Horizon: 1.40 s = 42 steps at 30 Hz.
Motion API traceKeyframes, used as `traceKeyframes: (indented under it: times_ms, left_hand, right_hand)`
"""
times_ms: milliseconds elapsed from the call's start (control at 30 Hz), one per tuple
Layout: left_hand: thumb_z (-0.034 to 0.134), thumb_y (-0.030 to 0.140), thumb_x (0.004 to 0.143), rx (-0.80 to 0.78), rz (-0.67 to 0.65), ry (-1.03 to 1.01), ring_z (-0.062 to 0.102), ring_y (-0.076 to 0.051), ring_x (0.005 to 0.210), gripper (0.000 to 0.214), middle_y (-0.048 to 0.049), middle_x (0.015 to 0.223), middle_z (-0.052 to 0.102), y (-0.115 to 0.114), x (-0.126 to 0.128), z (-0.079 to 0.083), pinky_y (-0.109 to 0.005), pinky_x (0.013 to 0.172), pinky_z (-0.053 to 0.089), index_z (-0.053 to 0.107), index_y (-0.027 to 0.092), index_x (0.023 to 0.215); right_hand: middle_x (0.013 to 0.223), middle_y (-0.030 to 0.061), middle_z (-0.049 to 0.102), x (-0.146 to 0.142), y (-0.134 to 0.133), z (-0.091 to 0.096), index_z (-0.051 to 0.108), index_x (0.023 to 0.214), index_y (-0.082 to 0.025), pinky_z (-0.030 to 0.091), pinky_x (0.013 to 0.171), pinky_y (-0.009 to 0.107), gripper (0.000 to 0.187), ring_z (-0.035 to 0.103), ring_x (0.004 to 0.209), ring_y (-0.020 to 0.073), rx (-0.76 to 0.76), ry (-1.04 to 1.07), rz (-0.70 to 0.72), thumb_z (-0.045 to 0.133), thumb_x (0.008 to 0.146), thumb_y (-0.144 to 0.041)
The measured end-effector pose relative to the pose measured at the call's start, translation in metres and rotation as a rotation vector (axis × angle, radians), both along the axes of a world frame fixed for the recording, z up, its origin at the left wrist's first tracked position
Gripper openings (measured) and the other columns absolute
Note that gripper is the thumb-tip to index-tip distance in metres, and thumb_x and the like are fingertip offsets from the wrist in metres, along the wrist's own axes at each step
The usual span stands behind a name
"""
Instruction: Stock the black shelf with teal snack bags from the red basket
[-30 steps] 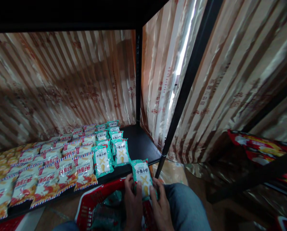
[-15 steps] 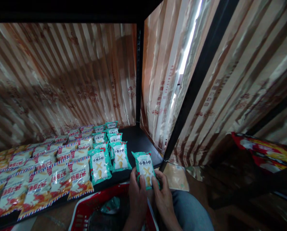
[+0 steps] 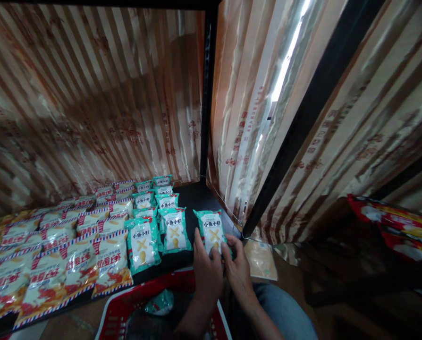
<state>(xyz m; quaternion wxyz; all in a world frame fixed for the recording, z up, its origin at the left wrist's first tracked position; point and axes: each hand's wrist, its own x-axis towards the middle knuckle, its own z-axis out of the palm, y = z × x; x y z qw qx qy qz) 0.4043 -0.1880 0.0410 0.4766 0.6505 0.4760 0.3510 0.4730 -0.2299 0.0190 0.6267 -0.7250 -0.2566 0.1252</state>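
Both my hands hold one green snack packet [image 3: 211,230] by its lower end, just over the front right part of a black shelf [image 3: 197,203]. My left hand [image 3: 206,270] grips its lower left, my right hand [image 3: 236,265] its lower right. To the left of it, rows of the same green packets [image 3: 173,229] lie flat on the shelf. Further left lie rows of red-and-white packets [image 3: 76,257].
A red basket [image 3: 126,307] with a green packet [image 3: 159,302] in it sits below my hands by my knee. Black shelf posts [image 3: 303,118] stand right of the packet. A striped curtain [image 3: 90,104] hangs behind the shelf. Red bags [image 3: 391,222] lie at far right.
My hands have lifted the green packet up and forward from above the basket to the shelf's front right. The view has tilted so that less of the basket shows.
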Motion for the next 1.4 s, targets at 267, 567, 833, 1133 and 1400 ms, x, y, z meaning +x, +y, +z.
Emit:
traceKeyframes:
  times_ms: [267, 567, 833, 1133, 1400]
  left_hand:
    - [0.04, 0.023, 0.082, 0.16, 0.037, 0.039, 0.028, -0.025, 0.139, 0.063, -0.0212, 0.149, 0.031, 0.018, 0.018, -0.012, -0.038, 0.115, 0.022, 0.03, 0.0, 0.14]
    - [0.042, 0.027, 0.083, 0.224, 0.15, 0.163, 0.025, -0.03, 0.14, 0.059, -0.0219, 0.149, 0.032, 0.041, 0.045, -0.013, -0.048, 0.113, 0.022, 0.037, 0.006, 0.139]
    - [0.04, 0.033, 0.087, 0.18, 0.119, 0.166, 0.02, -0.033, 0.141, 0.063, -0.0282, 0.148, 0.027, 0.061, 0.056, -0.009, -0.047, 0.114, 0.019, 0.033, -0.002, 0.139]
    - [0.043, 0.033, 0.088, 0.136, 0.155, 0.17, 0.019, -0.036, 0.141, 0.063, -0.0314, 0.146, 0.028, 0.1, 0.075, -0.004, -0.049, 0.113, 0.018, 0.033, -0.003, 0.138]
    - [0.045, 0.022, 0.082, 0.213, 0.194, 0.205, 0.027, -0.039, 0.137, 0.055, -0.0237, 0.14, 0.043, 0.147, 0.091, 0.004, -0.053, 0.111, 0.022, 0.042, 0.007, 0.135]
  right_hand:
    - [0.098, 0.009, 0.067, 0.018, 0.03, 0.003, 0.058, 0.102, -0.018, 0.05, 0.079, 0.035, 0.035, 0.061, 0.092, 0.023, 0.036, -0.038, 0.041, 0.051, 0.083, -0.046]
    - [0.096, 0.0091, 0.066, 0.038, 0.063, -0.01, 0.059, 0.099, -0.018, 0.05, 0.079, 0.037, 0.032, 0.061, 0.09, 0.0226, 0.091, -0.082, 0.041, 0.053, 0.08, -0.044]
    - [0.101, 0.0102, 0.065, 0.055, 0.092, -0.017, 0.057, 0.104, -0.016, 0.047, 0.086, 0.04, 0.037, 0.06, 0.094, 0.023, 0.085, -0.094, 0.098, 0.051, 0.079, -0.043]
    - [0.101, 0.0108, 0.066, 0.068, 0.135, -0.015, 0.058, 0.102, -0.016, 0.046, 0.087, 0.039, 0.037, 0.06, 0.094, 0.0226, 0.118, -0.144, 0.12, 0.049, 0.075, -0.04]
    - [0.1, 0.0084, 0.066, 0.072, 0.174, -0.015, 0.058, 0.103, -0.017, 0.046, 0.086, 0.037, 0.037, 0.06, 0.093, 0.0223, 0.098, -0.117, 0.166, 0.052, 0.07, -0.032]
